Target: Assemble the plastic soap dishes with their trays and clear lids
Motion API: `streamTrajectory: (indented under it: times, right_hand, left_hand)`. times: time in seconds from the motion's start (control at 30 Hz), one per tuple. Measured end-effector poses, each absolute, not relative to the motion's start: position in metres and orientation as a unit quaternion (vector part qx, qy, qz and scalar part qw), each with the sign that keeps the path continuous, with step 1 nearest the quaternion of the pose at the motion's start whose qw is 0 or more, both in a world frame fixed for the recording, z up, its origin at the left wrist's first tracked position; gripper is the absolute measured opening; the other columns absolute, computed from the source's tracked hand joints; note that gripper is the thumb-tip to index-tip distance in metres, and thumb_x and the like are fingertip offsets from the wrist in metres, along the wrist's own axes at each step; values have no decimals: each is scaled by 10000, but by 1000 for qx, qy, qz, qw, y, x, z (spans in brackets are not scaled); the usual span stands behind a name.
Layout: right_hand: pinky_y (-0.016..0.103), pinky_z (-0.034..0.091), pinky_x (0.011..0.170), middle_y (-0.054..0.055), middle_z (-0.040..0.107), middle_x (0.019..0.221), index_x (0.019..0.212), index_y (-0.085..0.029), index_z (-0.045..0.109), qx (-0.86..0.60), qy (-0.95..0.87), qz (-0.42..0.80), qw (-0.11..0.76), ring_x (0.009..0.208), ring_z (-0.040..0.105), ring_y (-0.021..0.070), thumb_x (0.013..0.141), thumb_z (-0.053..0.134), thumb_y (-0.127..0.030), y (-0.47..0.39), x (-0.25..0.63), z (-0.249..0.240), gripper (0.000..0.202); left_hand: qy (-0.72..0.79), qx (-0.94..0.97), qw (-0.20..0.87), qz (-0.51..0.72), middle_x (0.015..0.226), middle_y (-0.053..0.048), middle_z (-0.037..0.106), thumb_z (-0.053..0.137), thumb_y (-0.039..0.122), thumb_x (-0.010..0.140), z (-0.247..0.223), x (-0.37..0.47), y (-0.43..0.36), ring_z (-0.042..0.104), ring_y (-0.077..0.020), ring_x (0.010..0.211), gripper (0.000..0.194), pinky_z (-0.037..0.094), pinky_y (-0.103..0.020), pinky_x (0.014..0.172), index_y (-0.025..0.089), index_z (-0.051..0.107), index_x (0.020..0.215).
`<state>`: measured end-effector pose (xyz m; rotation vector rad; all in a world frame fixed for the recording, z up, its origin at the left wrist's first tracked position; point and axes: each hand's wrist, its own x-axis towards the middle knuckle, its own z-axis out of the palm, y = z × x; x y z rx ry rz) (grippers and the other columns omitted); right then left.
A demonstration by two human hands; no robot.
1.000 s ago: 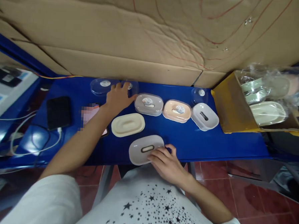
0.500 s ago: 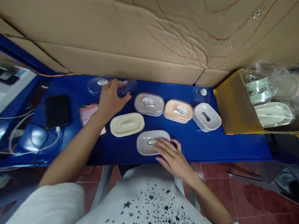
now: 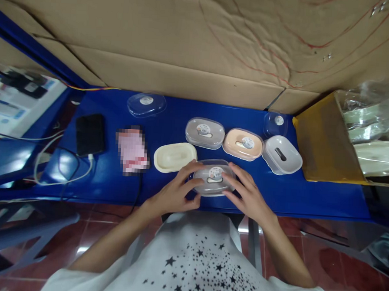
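Note:
At the table's front edge lies a grey oval soap dish (image 3: 208, 194) with a clear lid (image 3: 224, 169) over it. The lid bears a round label. My left hand (image 3: 181, 188) grips the lid's left side, thumb at the near edge and fingers curled at the far edge. My right hand (image 3: 248, 192) holds the right end, its fingers bent over the rim. Whether the lid sits fully down I cannot tell. Just left of it rests a cream oval dish (image 3: 175, 157) without a lid.
Behind stand a lidded grey dish (image 3: 204, 134), a lidded peach dish (image 3: 243, 143) and an uncovered pale dish (image 3: 283, 155). Loose clear lids (image 3: 146, 105) lie at the back. A cardboard box (image 3: 321, 139) of wrapped dishes stands right; a phone (image 3: 132, 151) and black power bank (image 3: 90, 134) lie left.
My left hand has brought a clear lid from the back left onto the grey dish in front. My right hand has shifted to the dish's right end. The view has turned slightly.

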<state>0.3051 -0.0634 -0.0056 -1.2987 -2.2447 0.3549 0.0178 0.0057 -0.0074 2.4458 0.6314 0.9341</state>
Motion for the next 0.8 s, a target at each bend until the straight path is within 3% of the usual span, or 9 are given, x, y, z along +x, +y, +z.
streamTrajectory:
  times: [0.2,0.5,0.67,0.8]
  right_hand:
    - [563,537,1225,106,576,1658,1691,-317,439,-487,-837,75,237,1584,491,324,1080,688,-376,-74,311,-12,663]
    - [531,605,1152,144,698,1477,1672,-260,467,-478,-846,0,237,1518,557,338,1040,748,-321,-85,310,-21,695]
    - [526,613,1169,113,698,1434,1693,-340,430,-499,-824,18,267,1486,588,318,1037,749,-373,-88,311,-28,730]
    - [518,617,1167,115,695,1447,1719,-356,378,-506,-818,-3,271,1463,605,315,1024,758,-413,-90,311,-34,795]
  left_hand:
    - [213,904,216,300,1607,-212,461,754,226,979,-21,24,0,435,-412,1594,377,492,-704,1241,199,561,1301]
    - [212,928,152,266,1627,-198,478,685,293,1070,-30,27,-8,419,-396,1618,182,589,-636,1181,200,587,1192]
    - [236,920,164,267,1647,-184,455,712,395,1060,-28,37,-4,410,-399,1624,296,581,-621,1191,231,588,1274]
    - [258,929,155,213,1743,-202,350,739,479,1034,-17,47,0,457,-426,1580,490,556,-651,1186,258,568,1437]
